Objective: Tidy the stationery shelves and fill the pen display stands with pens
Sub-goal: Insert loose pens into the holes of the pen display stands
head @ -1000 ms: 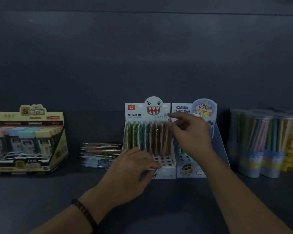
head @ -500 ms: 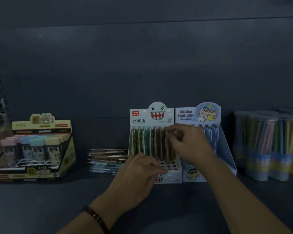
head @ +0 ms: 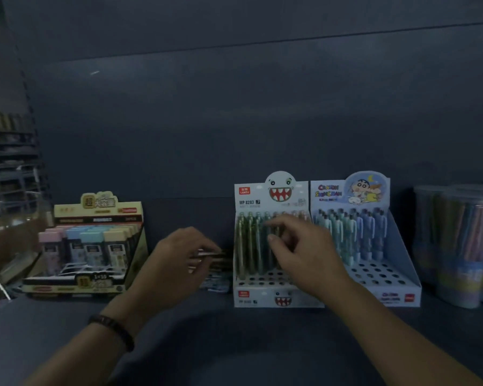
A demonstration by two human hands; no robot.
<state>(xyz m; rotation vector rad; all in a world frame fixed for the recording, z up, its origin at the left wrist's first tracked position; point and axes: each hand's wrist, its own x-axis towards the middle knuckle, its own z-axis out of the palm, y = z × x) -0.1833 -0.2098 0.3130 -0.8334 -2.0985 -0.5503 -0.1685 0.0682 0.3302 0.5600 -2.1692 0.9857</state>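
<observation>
A white pen display stand point(head: 265, 298) with a toothy monster face stands on the dark shelf. Its back rows hold green and brown pens point(head: 248, 240), and its front holes are bare. My right hand point(head: 301, 246) hovers in front of those pens with fingers loosely curled and nothing visibly in it. Left of the stand lies a pile of loose pens point(head: 221, 259). My left hand point(head: 176, 263), with a dark bracelet on its wrist, reaches over that pile with fingertips at the pens; blur hides any grip. A blue cartoon stand point(head: 399, 295) on the right holds blue and teal pens.
A yellow display box point(head: 95, 208) of pastel refill cases sits at the left. Clear tubs point(head: 457, 246) of coloured pencils stand at the far right. The shelf's dark back wall rises close behind everything. Other shelving shows at the far left edge.
My left hand has moved left from the front of the monster stand to the loose pens. My right hand has dropped away from the top of the brown pens, its pinch relaxed.
</observation>
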